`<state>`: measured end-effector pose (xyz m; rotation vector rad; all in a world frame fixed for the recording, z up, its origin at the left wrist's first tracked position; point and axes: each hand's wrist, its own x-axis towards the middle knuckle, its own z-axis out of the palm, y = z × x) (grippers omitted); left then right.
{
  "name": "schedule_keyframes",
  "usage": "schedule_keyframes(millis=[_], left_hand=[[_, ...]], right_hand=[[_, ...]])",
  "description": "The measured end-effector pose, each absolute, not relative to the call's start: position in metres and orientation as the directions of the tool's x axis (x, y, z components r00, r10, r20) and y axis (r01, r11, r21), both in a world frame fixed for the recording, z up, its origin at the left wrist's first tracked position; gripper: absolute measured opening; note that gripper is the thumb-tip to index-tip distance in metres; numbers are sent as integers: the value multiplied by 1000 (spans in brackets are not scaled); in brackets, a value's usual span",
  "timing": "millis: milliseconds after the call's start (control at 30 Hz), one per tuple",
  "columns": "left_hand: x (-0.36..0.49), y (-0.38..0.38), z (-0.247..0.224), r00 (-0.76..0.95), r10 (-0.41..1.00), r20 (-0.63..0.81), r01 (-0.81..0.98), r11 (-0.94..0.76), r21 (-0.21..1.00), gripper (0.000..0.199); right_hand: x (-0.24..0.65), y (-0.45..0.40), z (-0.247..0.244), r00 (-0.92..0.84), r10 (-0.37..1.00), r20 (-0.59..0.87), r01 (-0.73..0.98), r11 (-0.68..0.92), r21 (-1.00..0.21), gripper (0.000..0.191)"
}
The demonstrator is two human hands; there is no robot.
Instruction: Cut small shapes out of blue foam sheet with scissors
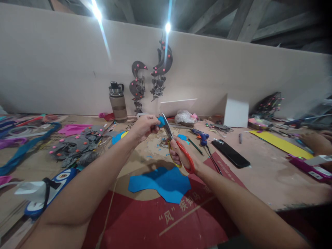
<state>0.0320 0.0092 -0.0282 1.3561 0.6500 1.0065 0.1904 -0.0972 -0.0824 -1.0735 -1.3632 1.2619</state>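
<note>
My left hand [145,127] pinches a small blue felt-like piece [162,121] above the middle of the table. In my right hand [179,152] is a pair of scissors [187,159] with one red and one yellow handle. Their blades point up and away, right beside the small piece; whether they touch it I cannot tell. Below my hands a larger blue sheet [160,182] with cut, angled edges lies flat on red and brown cardboard [124,221]. Small blue scraps are scattered behind it.
Right of my hands lie a blue glue gun [203,137], a dark green pencil [195,146] and a black phone [230,153]. A water bottle [118,103] stands by the wall. Grey felt pieces [75,147] are heaped left. Another person's hand [315,141] rests near yellow sheet [280,143].
</note>
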Motion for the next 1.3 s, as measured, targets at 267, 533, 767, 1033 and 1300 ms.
schedule_keyframes(millis=[267,533,767,1033,1300], left_hand=[[32,6,-25,470,868,162,-242,-50,969,17],[34,5,-25,458,874,165,-240,-58,969,24],[34,5,-26,453,876,166,-186,-89,978,23],[36,4,-29,464,872,157,-184,-79,980,22],[37,1,-29,482,861,164,-178,-87,980,20]], right_hand=[[190,-97,-81,-110,991,75,32,79,-996,45],[189,-97,-82,-127,989,68,-47,63,-997,44],[187,-100,-78,-101,993,62,-72,55,-996,44],[184,-104,-73,-78,996,43,-87,36,-996,42],[183,-103,-74,-65,998,18,-108,11,-994,42]])
